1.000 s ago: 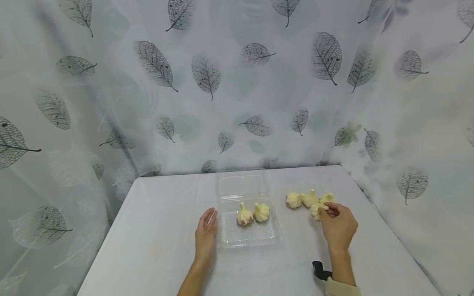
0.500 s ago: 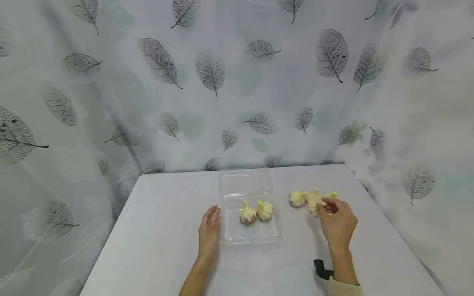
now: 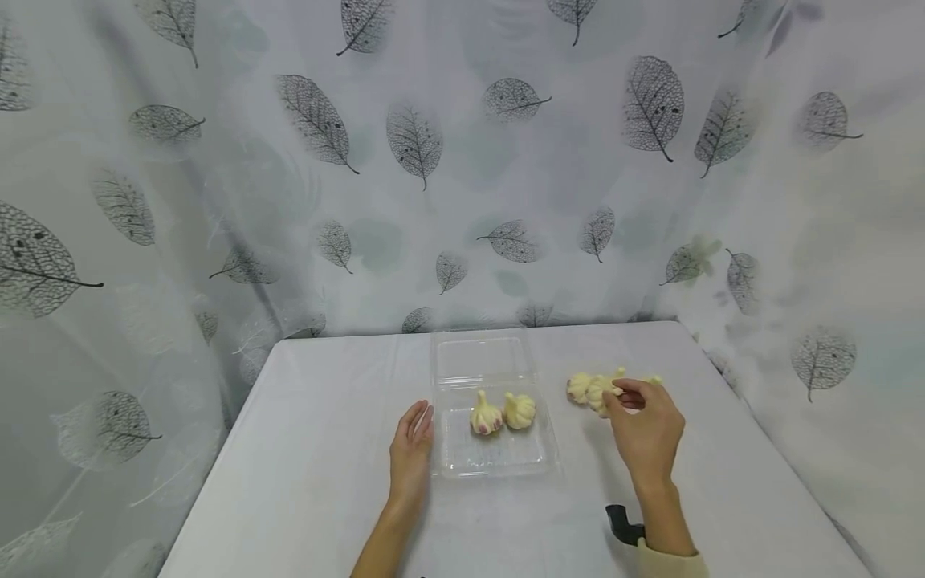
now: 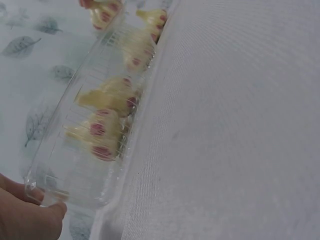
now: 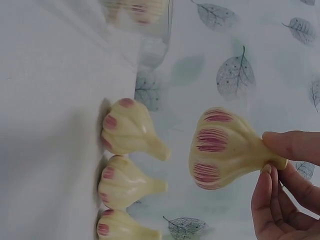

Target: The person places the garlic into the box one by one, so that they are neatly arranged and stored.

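My right hand (image 3: 645,425) pinches a garlic bulb (image 5: 217,150) by its stem, thumb on one side and fingers on the other, and holds it above the table. Three more garlic bulbs stand in a row beside it in the right wrist view, the middle garlic bulb (image 5: 125,182) among them; the hand partly hides them in the head view. A clear plastic container (image 3: 462,461) lies with its lid folded back, and two garlic bulbs (image 3: 486,415) sit inside. My left hand (image 3: 412,457) rests at the container's left edge with straight fingers, its fingertips touching the corner.
The white table (image 3: 325,449) carries everything. A black curved piece (image 3: 623,526) shows beside my right wrist. A leaf-patterned curtain (image 3: 462,160) hangs behind the table and along both sides. The container's open lid (image 3: 480,359) lies toward the table's back edge.
My right hand has lifted the garlic bulb from near the group and moved it slightly left and back. The left hand stays at the container. The head view has shifted slightly.
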A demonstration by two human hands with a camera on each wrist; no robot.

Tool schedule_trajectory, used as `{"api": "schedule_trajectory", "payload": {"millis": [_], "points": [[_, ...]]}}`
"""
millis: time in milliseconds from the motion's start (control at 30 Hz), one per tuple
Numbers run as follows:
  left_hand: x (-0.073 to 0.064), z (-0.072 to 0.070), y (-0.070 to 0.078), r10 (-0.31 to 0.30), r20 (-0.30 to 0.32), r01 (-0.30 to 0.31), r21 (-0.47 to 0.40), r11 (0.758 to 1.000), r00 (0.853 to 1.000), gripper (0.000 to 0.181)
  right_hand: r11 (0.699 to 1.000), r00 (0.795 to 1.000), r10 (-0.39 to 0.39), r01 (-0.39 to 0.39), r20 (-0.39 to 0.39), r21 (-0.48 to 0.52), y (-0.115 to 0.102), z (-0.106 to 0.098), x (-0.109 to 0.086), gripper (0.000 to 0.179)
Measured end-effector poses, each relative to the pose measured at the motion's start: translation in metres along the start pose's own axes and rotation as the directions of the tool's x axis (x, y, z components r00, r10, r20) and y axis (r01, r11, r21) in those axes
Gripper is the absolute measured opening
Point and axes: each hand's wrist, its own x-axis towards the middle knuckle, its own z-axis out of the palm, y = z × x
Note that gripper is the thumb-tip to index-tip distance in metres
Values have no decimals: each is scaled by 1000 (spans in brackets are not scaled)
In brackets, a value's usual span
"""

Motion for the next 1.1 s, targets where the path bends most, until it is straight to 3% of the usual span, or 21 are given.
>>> {"api": "schedule_trajectory", "payload": {"millis": [1100], "points": [[2,-1,-2,5,-4,-5,-39,999,1000,52,996,993,-77,73,90,43,-29,18,-6,24]]}}
